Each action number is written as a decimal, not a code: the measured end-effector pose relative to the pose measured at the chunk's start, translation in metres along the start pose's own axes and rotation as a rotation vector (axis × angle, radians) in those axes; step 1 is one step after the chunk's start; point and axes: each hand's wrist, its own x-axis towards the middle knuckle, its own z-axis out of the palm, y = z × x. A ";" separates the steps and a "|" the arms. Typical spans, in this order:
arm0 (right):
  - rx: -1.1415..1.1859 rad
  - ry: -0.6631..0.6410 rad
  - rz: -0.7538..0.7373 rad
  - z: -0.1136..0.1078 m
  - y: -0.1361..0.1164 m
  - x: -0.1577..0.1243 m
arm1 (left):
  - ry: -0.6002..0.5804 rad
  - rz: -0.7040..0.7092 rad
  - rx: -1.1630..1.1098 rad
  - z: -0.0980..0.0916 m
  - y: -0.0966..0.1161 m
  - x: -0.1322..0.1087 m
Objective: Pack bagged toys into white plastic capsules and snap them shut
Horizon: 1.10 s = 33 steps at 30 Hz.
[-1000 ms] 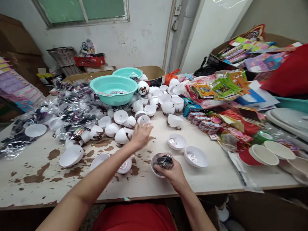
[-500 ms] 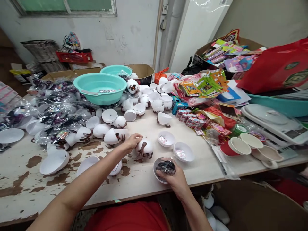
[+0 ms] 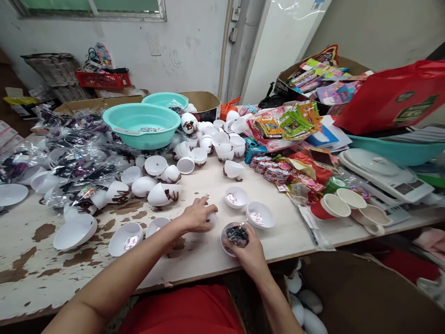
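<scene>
My left hand (image 3: 196,215) is closed over a white egg-shell half (image 3: 210,218) that rests on the worn table (image 3: 208,250). Just to its right my right hand (image 3: 247,253) grips another white shell half (image 3: 233,236) with a dark bagged toy pressed into it. Two open shell halves (image 3: 259,214) holding small packets lie right behind that hand. Two more open halves (image 3: 124,239) sit to the left of my left forearm.
A heap of white shell halves (image 3: 208,141) and clear bags of dark toys (image 3: 76,162) fills the left and middle. Teal basins (image 3: 141,124) stand behind. Colourful packets (image 3: 288,125), a scale (image 3: 385,174) and cups (image 3: 333,208) crowd the right. A cardboard box (image 3: 365,297) sits below the table edge.
My left hand reached to the shell heap, took a white shell half and drew it back close to my right hand. The right hand stayed on its filled shell half.
</scene>
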 end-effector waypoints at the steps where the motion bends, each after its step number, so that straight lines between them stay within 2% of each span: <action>1: -0.019 0.007 -0.015 0.000 0.000 0.000 | 0.010 0.019 0.013 0.002 -0.001 -0.001; 3: -0.052 0.014 -0.036 0.001 0.001 0.000 | 0.080 -0.041 0.015 0.007 0.000 -0.002; 5: -0.084 0.014 -0.050 0.002 0.002 0.000 | 0.159 -0.173 -0.012 0.012 0.002 -0.002; 8: -0.120 0.010 -0.066 0.000 0.001 -0.001 | 0.188 -0.245 -0.051 0.007 0.005 -0.005; 10: -0.139 0.004 -0.066 -0.002 -0.002 -0.002 | 0.205 -0.163 -0.215 -0.004 0.008 -0.014; 13: -0.171 -0.042 -0.039 0.000 -0.011 -0.004 | 0.238 0.100 -0.501 -0.018 0.018 -0.035; 15: -0.161 -0.094 0.000 0.004 -0.017 -0.006 | 0.183 0.250 -0.520 -0.020 0.026 -0.047; 17: -0.140 -0.154 0.029 0.010 -0.021 -0.008 | 0.078 0.261 -0.505 -0.015 0.031 -0.053; 19: -0.104 -0.216 0.038 0.012 -0.025 -0.010 | 0.001 0.172 -0.548 -0.008 0.029 -0.054; 21: 0.023 -0.324 0.066 0.009 -0.026 -0.010 | 0.001 0.081 -0.624 -0.001 0.023 -0.054; 26: 0.649 -0.512 0.281 -0.007 -0.027 -0.008 | 0.121 -0.006 -0.906 0.003 0.016 -0.061; 29: 0.828 -0.576 0.341 -0.008 -0.028 -0.008 | 0.151 0.055 -0.814 -0.001 0.019 -0.069; 33: 0.826 -0.506 0.334 -0.005 -0.032 -0.013 | 0.109 0.237 -0.610 -0.012 0.019 -0.078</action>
